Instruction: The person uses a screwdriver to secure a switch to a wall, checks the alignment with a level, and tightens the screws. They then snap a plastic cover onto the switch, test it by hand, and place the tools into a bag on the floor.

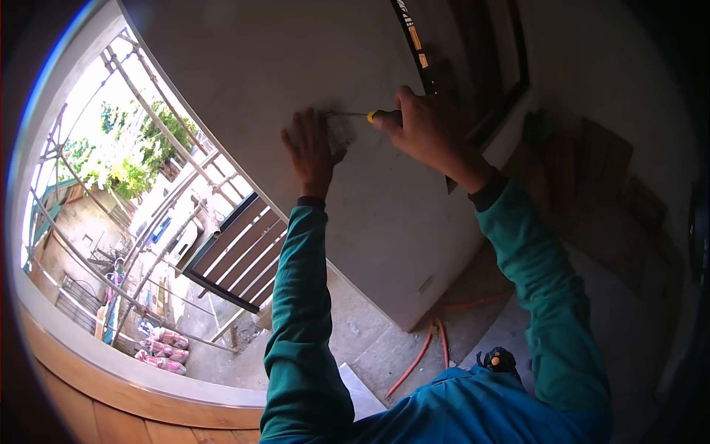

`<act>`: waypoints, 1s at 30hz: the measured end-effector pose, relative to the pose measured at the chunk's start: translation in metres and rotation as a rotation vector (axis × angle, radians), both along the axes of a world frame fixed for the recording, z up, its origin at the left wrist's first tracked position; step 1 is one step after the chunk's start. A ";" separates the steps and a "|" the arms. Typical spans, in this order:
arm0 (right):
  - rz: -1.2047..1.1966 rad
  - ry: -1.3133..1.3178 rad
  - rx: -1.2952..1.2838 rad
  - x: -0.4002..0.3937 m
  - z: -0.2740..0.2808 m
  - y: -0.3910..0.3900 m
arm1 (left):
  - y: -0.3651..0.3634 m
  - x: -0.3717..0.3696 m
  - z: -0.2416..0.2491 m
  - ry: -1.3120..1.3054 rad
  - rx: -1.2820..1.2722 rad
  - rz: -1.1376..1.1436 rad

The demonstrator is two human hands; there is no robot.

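Note:
My right hand (433, 135) is wrapped around the dark handle of a screwdriver (372, 116) with a yellow collar. Its thin shaft points left and the tip meets a grey wall panel (377, 214). Fingers spread, my left hand (309, 152) lies against the panel just left of the tip. Between the two hands, a small smudged patch (340, 132) with rectangular lines shows on the panel, partly covered by the left thumb.
A window or door frame (473, 144) stands right of the panel. An orange hose (414, 362) lies on the floor below. To the left, an opening shows pole scaffolding (151, 103), a slatted gate (237, 255) and stacked pink sacks (164, 348). Wooden boards (592, 159) lean in the shade at right.

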State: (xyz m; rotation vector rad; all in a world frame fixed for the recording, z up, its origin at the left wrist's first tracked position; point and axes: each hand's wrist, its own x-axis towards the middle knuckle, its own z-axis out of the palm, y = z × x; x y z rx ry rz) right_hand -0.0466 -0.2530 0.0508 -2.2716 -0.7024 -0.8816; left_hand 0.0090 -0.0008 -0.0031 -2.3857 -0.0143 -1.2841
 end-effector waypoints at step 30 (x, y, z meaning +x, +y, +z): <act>0.079 -0.323 -0.073 0.002 -0.002 0.007 | 0.004 -0.007 0.004 -0.007 -0.051 -0.045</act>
